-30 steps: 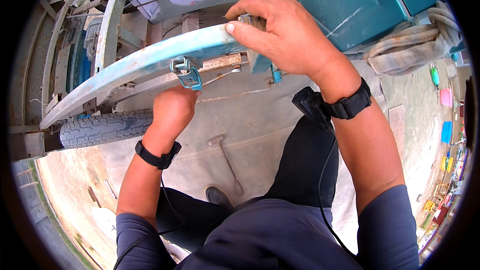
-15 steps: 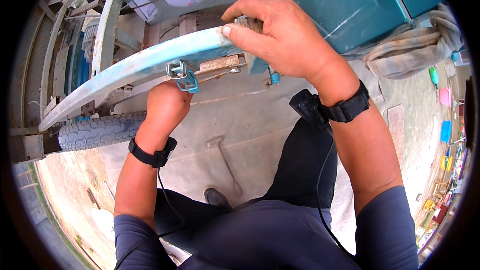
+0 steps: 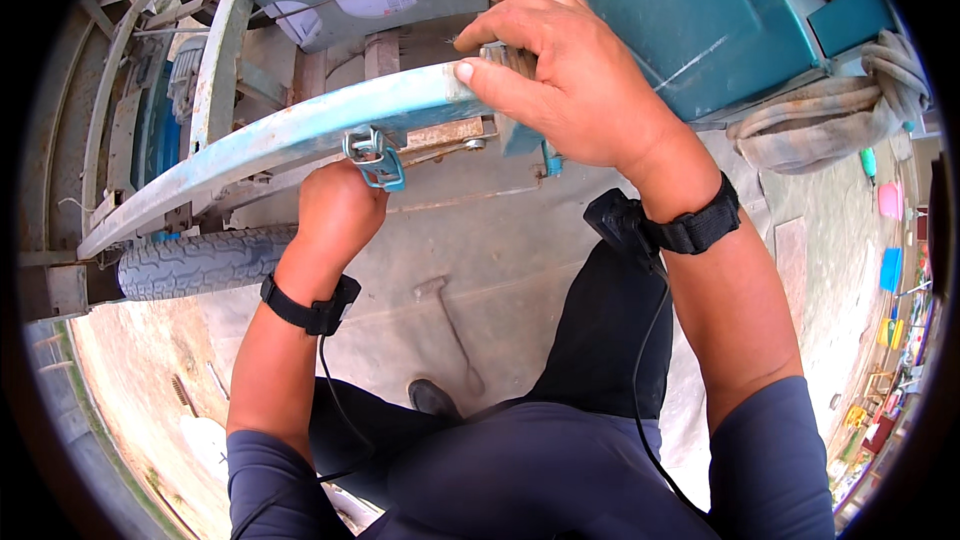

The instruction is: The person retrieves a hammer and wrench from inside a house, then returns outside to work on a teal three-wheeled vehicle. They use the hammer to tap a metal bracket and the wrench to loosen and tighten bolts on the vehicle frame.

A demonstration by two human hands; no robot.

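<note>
A curved, light-blue metal rail (image 3: 290, 130) with worn paint crosses in front of me, part of a vehicle-like frame. My left hand (image 3: 340, 205) is balled up under it, just below a light-blue metal latch (image 3: 375, 158). Its fingers are hidden, and so is whatever they hold. Right of it, a rusty bar (image 3: 450, 135) with a bolt (image 3: 475, 144) at its end lies under the rail. My right hand (image 3: 575, 80) rests over the frame's corner, thumb on the rail's end and fingers apart. Beside its thumb is a brownish ridged piece (image 3: 508, 56), partly covered.
A tire (image 3: 205, 265) sits under the rail at left. Behind it lies a grey carton (image 3: 380, 0). A teal metal box (image 3: 680, 10) stands at right, with a rolled cloth (image 3: 820, 125) near it. On the ground between my feet is a hammer-like tool (image 3: 450, 325).
The frame and both hands have shifted slightly right in view. My left hand stays under the rail and my right hand stays on the corner. The rusty bar's end shows a little differently.
</note>
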